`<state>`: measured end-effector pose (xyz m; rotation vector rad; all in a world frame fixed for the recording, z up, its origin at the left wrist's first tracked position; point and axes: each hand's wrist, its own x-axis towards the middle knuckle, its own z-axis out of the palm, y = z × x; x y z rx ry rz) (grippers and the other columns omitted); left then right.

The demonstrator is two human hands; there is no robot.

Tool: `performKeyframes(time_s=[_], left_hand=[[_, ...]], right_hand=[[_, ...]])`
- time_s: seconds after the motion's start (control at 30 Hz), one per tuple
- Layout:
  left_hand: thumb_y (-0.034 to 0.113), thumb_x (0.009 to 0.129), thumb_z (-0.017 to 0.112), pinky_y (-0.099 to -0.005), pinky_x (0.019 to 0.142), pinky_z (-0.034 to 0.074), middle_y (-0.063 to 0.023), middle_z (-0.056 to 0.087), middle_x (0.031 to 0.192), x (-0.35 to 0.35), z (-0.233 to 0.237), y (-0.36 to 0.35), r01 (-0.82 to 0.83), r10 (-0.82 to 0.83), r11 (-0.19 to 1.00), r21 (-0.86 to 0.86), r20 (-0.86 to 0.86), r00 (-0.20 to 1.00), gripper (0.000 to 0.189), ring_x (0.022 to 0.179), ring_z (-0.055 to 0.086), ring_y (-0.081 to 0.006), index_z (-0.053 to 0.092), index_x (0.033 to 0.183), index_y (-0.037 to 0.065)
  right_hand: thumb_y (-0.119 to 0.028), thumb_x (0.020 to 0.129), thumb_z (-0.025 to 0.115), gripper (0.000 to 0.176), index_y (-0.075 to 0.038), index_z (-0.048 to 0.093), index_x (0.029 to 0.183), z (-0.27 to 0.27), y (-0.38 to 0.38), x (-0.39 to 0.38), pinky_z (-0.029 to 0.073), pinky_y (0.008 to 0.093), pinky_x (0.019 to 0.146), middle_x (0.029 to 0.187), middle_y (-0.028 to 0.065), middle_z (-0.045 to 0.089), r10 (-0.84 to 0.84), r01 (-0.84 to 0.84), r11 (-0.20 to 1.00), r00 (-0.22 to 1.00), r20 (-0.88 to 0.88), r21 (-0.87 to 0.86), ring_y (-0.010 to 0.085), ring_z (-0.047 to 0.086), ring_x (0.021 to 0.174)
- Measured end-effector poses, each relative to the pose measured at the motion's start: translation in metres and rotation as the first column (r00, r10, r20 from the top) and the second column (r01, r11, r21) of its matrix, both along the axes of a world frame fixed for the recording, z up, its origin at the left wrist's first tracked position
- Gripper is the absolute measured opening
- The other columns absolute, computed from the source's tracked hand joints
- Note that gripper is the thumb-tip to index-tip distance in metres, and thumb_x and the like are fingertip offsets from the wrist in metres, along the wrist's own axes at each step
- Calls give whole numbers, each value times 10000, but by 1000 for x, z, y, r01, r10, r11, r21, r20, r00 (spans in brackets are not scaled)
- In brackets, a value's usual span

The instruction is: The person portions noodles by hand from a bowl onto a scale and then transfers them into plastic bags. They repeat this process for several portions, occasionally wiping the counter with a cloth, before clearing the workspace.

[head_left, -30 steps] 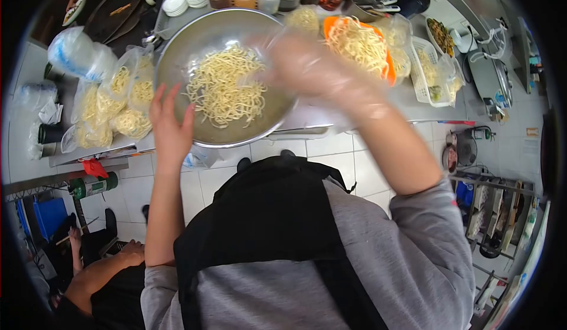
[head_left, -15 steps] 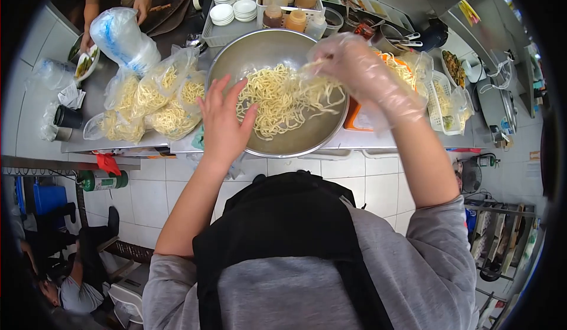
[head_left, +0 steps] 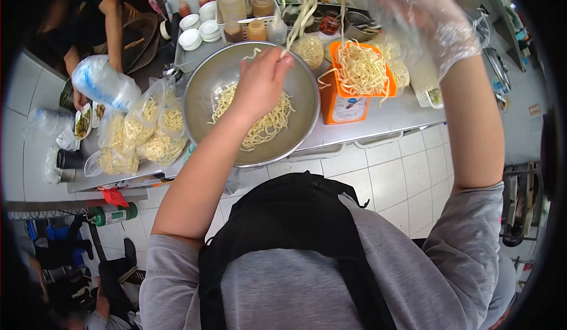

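Note:
My right hand (head_left: 413, 8), in a clear plastic glove, is raised at the top of the view, partly cut off. Long noodles (head_left: 304, 11) dangle from it. Bare, my left hand (head_left: 260, 85) is over the large steel bowl (head_left: 198, 94), its fingers closed on the lower end of the hanging strands. More noodles (head_left: 266, 130) lie inside the bowl, partly covered by my left hand and forearm. To the bowl's right stands an orange kitchen scale (head_left: 349, 110) with a noodle pile (head_left: 361, 69) on its tray; some strands droop over the rim.
Bagged noodles (head_left: 162, 147) lie left of the bowl. Behind are stacked white dishes (head_left: 190, 38) and sauce bottles (head_left: 257, 30). At the far left a co-worker's arm (head_left: 112, 32) reaches near a plastic-bag roll (head_left: 106, 82) and a plate of food (head_left: 83, 122).
My right hand has risen and moved right, lifting noodles from the bowl. My left hand has moved from the bowl's left rim to the strands and closed. The view has shifted, uncovering the scale.

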<state>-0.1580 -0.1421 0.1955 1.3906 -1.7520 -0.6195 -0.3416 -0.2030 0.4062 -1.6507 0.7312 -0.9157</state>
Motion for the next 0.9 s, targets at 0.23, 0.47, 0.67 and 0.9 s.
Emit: performKeyframes(time_s=[0.23,0.47,0.67,0.9], left_hand=[[257,1047,424,-617,1061,294,-95,624,1045,21,-37,15,-90,94,995,-29,209,973,259,1041,603,-338,605,1001,77],[233,1051,460,-215,601,425,11,567,810,-17,-13,13,-23,69,970,242,-183,981,257,673,512,-52,648,1027,59],[269,1041,495,-183,566,407,40,496,728,-101,55,-32,120,-101,989,86,-194,976,273,607,460,-19,667,1133,79],[184,964,563,-399,713,499,-195,631,887,-162,84,-69,262,-229,955,-136,219,948,182,804,638,-337,616,1002,13]], right_hand=[[-105,988,585,187,28,648,1103,9,-13,-78,541,164,613,884,50,667,-108,112,992,992,66,-56,67,616,696],[-165,979,599,194,-21,699,1062,-63,-42,-141,465,214,631,854,1,675,-154,81,981,880,-449,-178,62,567,718],[-235,911,653,265,7,685,1013,-136,-53,-145,483,248,711,784,14,596,-196,-106,915,727,-658,-390,94,553,711],[-208,886,701,291,-42,665,1122,-105,-53,-171,515,345,774,949,145,712,-217,-225,847,680,-701,-481,217,661,846]])
